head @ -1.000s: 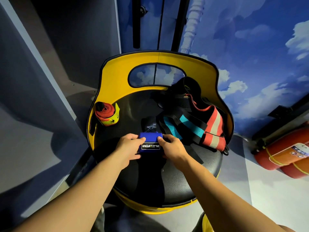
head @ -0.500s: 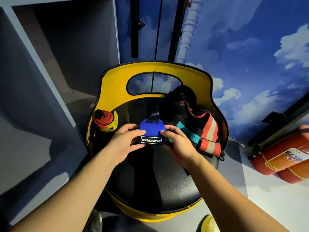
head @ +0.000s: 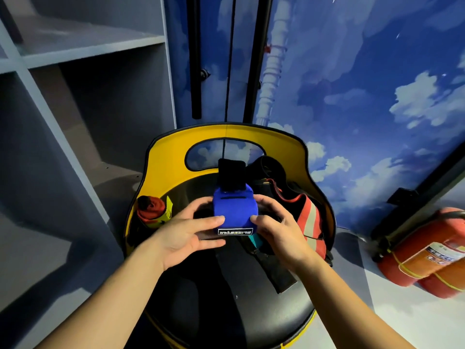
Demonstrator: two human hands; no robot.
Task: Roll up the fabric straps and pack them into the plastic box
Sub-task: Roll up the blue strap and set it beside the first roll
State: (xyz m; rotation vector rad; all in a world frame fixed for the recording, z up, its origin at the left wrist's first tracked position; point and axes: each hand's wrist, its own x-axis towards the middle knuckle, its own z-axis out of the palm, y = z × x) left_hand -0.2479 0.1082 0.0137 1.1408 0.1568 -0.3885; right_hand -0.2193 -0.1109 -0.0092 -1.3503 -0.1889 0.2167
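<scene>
A blue fabric strap (head: 234, 210), rolled into a thick bundle with a black-and-white label and a black end sticking up, is held above the black seat of a yellow chair (head: 166, 159). My left hand (head: 187, 230) grips its left side and my right hand (head: 276, 229) grips its right side. A rolled red strap with a yellow tag (head: 153, 210) sits at the seat's left edge. A loose pile of black, teal and red-striped straps (head: 302, 215) lies on the seat's right. No plastic box is visible.
Grey shelving (head: 75, 54) stands to the left of the chair. Orange fire extinguishers (head: 425, 250) lie on the floor at the right. A wall painted with blue sky and clouds (head: 364, 96) rises behind the chair.
Both hands have lifted the blue roll off the seat and up toward the chair back. The roll looks thicker, and the view has tilted upward.
</scene>
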